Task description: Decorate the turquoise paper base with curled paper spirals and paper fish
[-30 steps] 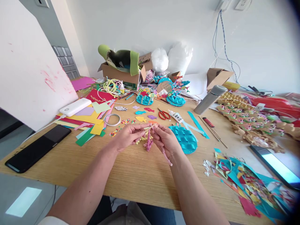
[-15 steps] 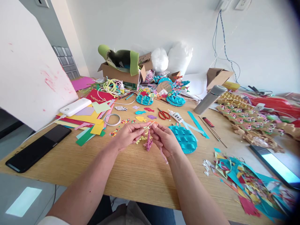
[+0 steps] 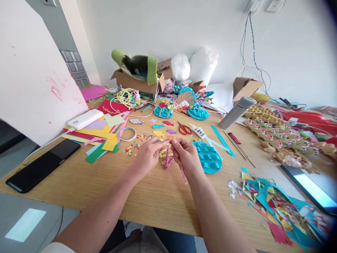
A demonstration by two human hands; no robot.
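Observation:
My left hand (image 3: 149,154) is closed, its forefinger reaching across to the fingertips of my right hand (image 3: 187,157). Whatever its thumb and fingers pinch is too small to make out. A bit of orange shows where the fingertips meet. My right hand is also closed, with a narrow pink paper strip (image 3: 183,174) hanging out below its curled fingers. Between the hands is a curled purple paper strand (image 3: 167,162), and a curly yellow piece (image 3: 162,154) is partly hidden behind it. Just right of my right hand lies a blue woven paper disc (image 3: 209,157).
Beyond the hands lie paper fish (image 3: 158,133), red-handled scissors (image 3: 185,129), a glue tube (image 3: 198,131) and a roll of tape (image 3: 126,134). Coloured paper (image 3: 109,144) is at left, scraps (image 3: 281,203) at right. A steel flask (image 3: 237,112) stands behind.
The left fingers have shifted, the forefinger now straighter against the right fingertips. A pale strip seen between the fingertips before no longer shows. The right hand has barely moved.

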